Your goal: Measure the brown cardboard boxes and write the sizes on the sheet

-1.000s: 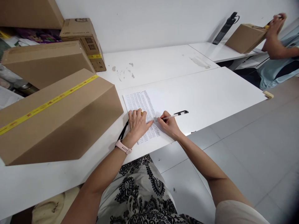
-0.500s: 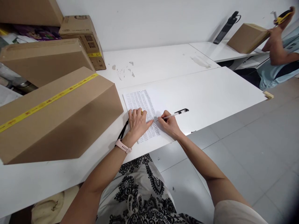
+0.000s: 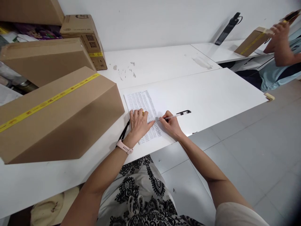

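A printed sheet (image 3: 150,97) covered with columns of small text lies on the white table in front of me. My left hand (image 3: 140,124) rests on it, palm down with fingers spread; a bit of something yellow (image 3: 143,112) peeks out between the fingers, mostly hidden. A black strap (image 3: 124,131) lies beside that hand, above the pink wristband (image 3: 124,147). My right hand (image 3: 171,126) is closed around a pen (image 3: 180,114) with a clear barrel and black clip, its tip end down at the sheet's right columns.
A large taped cardboard box (image 3: 94,116) stands close on my left, with more boxes (image 3: 44,59) behind. At the far right, a co-worker's hands (image 3: 281,34) are at a smaller box (image 3: 251,42), near a dark bottle (image 3: 227,29). The table's front edge (image 3: 211,125) drops to grey tiles.
The co-worker's box has turned, now showing a yellow tape strip, and their hands have shifted. My own hands and the pen look nearly still.
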Demonstrator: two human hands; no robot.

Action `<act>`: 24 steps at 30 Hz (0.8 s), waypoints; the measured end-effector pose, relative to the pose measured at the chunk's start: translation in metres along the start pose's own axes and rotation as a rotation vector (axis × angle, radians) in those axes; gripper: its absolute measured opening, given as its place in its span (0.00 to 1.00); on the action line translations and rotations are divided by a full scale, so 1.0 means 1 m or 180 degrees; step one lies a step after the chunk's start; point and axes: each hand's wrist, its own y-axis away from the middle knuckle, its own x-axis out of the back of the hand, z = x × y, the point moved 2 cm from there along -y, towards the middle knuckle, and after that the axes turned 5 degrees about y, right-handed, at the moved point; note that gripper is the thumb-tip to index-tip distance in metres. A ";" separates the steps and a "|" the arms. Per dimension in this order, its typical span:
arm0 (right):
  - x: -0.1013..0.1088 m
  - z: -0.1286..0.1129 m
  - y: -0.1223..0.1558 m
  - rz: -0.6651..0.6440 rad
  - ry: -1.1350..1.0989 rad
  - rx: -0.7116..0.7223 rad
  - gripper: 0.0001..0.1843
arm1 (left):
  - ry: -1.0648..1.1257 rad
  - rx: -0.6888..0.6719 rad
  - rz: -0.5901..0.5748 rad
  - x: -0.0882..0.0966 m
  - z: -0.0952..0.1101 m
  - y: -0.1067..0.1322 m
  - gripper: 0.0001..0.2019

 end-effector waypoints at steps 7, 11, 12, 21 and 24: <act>0.000 -0.001 0.000 -0.0008 0.0005 -0.0065 0.13 | -0.0054 -0.0029 0.0017 0.000 0.000 0.000 0.17; 0.000 -0.002 0.000 0.0007 0.0004 -0.0107 0.13 | -0.0017 -0.0012 0.0008 0.000 -0.001 0.000 0.17; 0.000 -0.002 0.000 0.0002 -0.0004 -0.0107 0.14 | 0.0019 -0.0001 -0.0001 0.000 -0.001 0.000 0.16; 0.001 -0.001 0.001 0.0097 -0.0040 -0.0147 0.14 | 0.0024 -0.0015 0.0020 -0.002 -0.001 0.000 0.17; 0.001 -0.003 0.001 0.0079 -0.0039 -0.0171 0.14 | -0.0020 -0.0018 0.0009 -0.002 -0.001 0.000 0.17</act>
